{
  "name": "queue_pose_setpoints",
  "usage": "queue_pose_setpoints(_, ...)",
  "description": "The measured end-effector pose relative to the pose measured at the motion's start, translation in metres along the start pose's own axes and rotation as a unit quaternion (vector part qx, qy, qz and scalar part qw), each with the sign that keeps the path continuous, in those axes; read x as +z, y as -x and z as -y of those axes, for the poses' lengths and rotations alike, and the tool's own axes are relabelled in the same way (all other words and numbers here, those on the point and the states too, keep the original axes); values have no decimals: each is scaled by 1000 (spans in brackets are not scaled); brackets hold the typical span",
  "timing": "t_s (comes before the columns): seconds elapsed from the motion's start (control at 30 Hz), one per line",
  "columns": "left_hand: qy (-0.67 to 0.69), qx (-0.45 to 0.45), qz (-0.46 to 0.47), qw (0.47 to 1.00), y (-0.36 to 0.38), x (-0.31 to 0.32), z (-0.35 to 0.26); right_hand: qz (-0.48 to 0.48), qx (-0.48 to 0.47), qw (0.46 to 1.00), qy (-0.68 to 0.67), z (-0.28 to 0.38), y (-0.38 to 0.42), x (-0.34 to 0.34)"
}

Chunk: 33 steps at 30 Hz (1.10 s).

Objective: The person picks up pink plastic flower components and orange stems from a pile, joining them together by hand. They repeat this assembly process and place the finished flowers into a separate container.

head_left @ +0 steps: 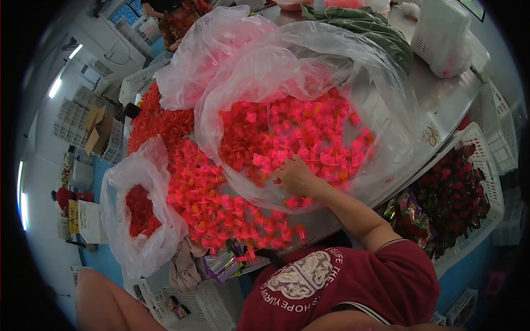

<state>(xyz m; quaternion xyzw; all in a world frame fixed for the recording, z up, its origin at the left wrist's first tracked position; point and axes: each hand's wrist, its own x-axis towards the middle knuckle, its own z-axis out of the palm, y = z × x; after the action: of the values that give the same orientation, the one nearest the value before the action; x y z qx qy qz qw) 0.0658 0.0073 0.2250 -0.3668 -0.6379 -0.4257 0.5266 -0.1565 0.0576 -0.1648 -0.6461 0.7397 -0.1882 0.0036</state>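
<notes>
My right hand (pixel 298 177) reaches in from the right, its fingers curled at the edge of a heap of small bright pink plastic pieces (pixel 309 138) with flared rims. The heap lies in a large open clear plastic bag (pixel 381 127) spread on a metal table. Whatever is between the fingertips is too small to make out. Darker red pieces (pixel 238 140) are on the bag's left side. More pink pieces with orange-red parts (pixel 210 193) cover the table left of the bag. My left hand is not in view; bare skin shows at the lower left.
A smaller clear bag (pixel 118 190) with red pieces stands left. At right, a white crate (pixel 486 193) holds dark red wrapped items. A green cloth (pixel 364 33) and white container (pixel 441 38) lie at the back. Another person (pixel 179 19) stands beyond the table.
</notes>
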Motion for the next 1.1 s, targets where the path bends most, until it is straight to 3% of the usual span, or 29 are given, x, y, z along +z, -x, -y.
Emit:
queue_pose_setpoints(0.2,-13,7,-3,1000,8,2,2,38,17,999,-9,-5,0,-2)
queue_pose_setpoints(0.27,-18,2,-2,1000,7,1,6,-14,14,1000,-13,-3,1,-2)
queue_pose_setpoints(0.4,-25,-8,2,1000,9,-1,10,3,21,1000,-23,-3,3,-2)
queue_pose_setpoints(0.57,-26,-7,-1,1000,12,-3,10,-52,3,998,-19,-5,1,2)
queue_pose_setpoints(1.1,-15,-7,-6,1000,18,2,9,-39,17,999,-24,-4,-3,-5)
